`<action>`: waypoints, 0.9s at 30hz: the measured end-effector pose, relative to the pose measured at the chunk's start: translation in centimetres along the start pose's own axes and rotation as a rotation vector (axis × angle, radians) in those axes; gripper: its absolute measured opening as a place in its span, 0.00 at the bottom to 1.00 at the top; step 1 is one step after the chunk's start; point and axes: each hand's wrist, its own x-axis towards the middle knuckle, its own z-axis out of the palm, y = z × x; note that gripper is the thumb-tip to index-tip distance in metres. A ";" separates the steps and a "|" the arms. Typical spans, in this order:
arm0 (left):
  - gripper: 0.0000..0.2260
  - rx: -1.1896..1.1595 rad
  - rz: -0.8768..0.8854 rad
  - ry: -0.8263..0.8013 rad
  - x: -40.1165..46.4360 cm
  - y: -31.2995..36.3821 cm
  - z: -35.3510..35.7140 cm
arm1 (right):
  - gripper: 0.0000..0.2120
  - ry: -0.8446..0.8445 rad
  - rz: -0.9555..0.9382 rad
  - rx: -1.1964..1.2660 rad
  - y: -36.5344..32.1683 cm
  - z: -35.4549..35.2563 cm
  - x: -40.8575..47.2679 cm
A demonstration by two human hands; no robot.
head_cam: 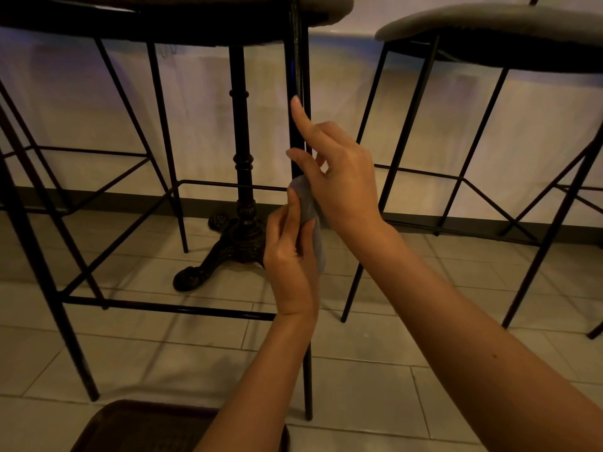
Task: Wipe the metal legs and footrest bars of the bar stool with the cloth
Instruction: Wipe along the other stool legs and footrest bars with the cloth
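Three bar stools: one at ten o'clock (39, 177), one at centre (298, 76), one at two o'clock (489, 24); one ornate pedestal leg (243, 177); one cloth (308, 207); two hands, left (292, 256) and right (339, 177); one dark tray (137, 429) at six o'clock.

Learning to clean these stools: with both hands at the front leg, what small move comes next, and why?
Probably slide the cloth down the front leg: both the left hand and right hand hold it there, mid-height, with bare leg below.
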 end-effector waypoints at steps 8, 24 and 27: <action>0.07 -0.074 -0.096 0.032 -0.6 0.5 -0.4 | 0.24 -0.018 0.002 -0.004 0.0 0.1 -0.3; 0.07 -0.059 -0.151 0.074 -1.3 -1.5 -2.0 | 0.22 -0.002 -0.004 0.000 0.1 0.4 -0.5; 0.09 -0.010 -0.137 0.089 -1.3 -1.7 -2.4 | 0.22 0.004 -0.004 -0.002 0.1 0.5 -0.5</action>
